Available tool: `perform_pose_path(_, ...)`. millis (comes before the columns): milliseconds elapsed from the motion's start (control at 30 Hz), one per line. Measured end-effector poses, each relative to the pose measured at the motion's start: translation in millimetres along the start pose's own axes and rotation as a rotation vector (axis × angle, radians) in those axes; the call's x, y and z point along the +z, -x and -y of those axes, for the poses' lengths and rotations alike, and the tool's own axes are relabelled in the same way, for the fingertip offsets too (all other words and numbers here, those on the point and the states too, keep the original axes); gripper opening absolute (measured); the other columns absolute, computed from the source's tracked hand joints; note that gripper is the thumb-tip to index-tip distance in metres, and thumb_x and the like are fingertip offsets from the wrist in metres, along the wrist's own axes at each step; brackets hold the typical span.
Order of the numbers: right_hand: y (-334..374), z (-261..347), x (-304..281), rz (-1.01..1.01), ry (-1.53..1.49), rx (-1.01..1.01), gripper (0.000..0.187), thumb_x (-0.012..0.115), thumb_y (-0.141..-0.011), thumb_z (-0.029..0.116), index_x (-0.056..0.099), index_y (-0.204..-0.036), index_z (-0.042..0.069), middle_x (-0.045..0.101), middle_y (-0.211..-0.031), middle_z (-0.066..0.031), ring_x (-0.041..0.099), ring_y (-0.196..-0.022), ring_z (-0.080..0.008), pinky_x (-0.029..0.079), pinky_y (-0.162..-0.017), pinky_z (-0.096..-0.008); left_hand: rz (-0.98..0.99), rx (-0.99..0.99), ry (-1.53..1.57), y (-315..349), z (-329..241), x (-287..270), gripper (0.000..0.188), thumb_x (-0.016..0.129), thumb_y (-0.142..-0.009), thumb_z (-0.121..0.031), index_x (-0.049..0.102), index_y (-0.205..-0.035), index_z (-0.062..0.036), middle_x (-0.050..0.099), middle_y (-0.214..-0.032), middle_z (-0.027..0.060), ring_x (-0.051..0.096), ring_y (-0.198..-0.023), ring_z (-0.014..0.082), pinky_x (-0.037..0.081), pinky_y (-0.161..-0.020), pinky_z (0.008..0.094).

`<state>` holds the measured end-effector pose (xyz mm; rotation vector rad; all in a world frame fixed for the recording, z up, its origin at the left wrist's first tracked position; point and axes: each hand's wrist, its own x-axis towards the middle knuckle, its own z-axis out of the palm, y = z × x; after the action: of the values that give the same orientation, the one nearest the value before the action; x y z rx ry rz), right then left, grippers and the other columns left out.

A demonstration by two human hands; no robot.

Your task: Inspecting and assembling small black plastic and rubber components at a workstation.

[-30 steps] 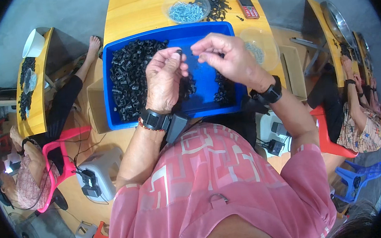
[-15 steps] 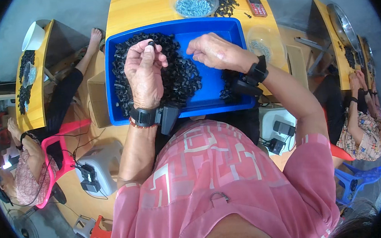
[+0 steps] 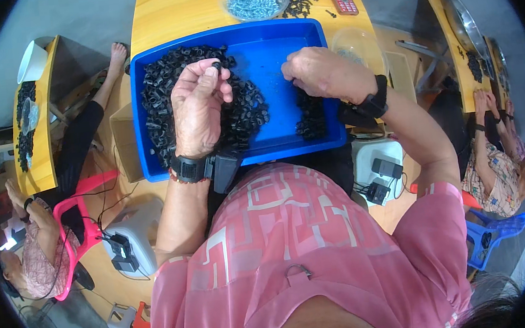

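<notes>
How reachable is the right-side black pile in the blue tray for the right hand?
Likely yes: the right hand appears close to the black pile at its far end, with nothing visible blocking the way. Whether it already holds something is unclear.

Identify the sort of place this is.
Probably a small workroom for sorting or assembling parts: a blue tray holds heaped black parts, silvery pieces fill a clear bowl, and other people sit by similar tables.
</notes>
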<state>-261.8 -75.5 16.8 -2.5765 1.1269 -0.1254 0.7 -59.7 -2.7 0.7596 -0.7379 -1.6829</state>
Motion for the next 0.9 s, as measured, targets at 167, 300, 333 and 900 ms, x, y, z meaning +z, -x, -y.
perform_pose_path(167,2.9,0.6,0.3,-0.025,0.027,-0.054,0.004,0.061,-0.08,0.004,0.06,-0.081,0.0,0.063,-0.081,-0.0178,0.063,-0.082,-0.0378,0.051,-0.073,-0.045,-0.004,-0.015,-0.006,0.9,0.3,-2.1,0.014,0.059,-0.099,-0.012,0.062,-0.108,-0.0028,0.065,-0.092,0.0089,0.06,-0.072,0.0146,0.048,-0.064,0.0272)
perform_pose_path(300,4.8,8.7,-0.7,-0.022,0.024,-0.072,0.005,0.057,-0.082,0.005,0.059,-0.08,0.0,0.062,-0.08,-0.0177,0.063,-0.083,-0.0374,0.051,-0.074,-0.0452,0.013,-0.008,-0.006,0.2,0.5,-2.2,0.014,0.059,-0.099,-0.013,0.062,-0.108,-0.0029,0.065,-0.092,0.0088,0.059,-0.072,0.0146,0.048,-0.065,0.0272)
perform_pose_path(333,4.2,9.5,2.2,-0.024,0.026,-0.071,0.005,0.057,-0.082,0.005,0.059,-0.08,0.0,0.062,-0.08,-0.0177,0.063,-0.083,-0.0374,0.051,-0.074,-0.0452,0.017,-0.005,-0.005,-0.3,0.9,-2.7,0.014,0.059,-0.099,-0.013,0.062,-0.108,-0.0029,0.065,-0.092,0.0087,0.059,-0.072,0.0146,0.048,-0.065,0.0273)
perform_pose_path(900,-34.6,50.8,-18.3,-0.395,-0.702,0.103,0.01,0.064,-0.084,0.006,0.062,-0.089,-0.002,0.066,-0.076,-0.0156,0.066,-0.07,-0.0272,0.052,-0.065,-0.0352,0.13,-0.069,-0.035,-0.3,3.9,-0.2,0.02,0.061,-0.097,-0.012,0.061,-0.112,0.0007,0.069,-0.105,0.0157,0.069,-0.095,0.0229,0.058,-0.088,0.0371)
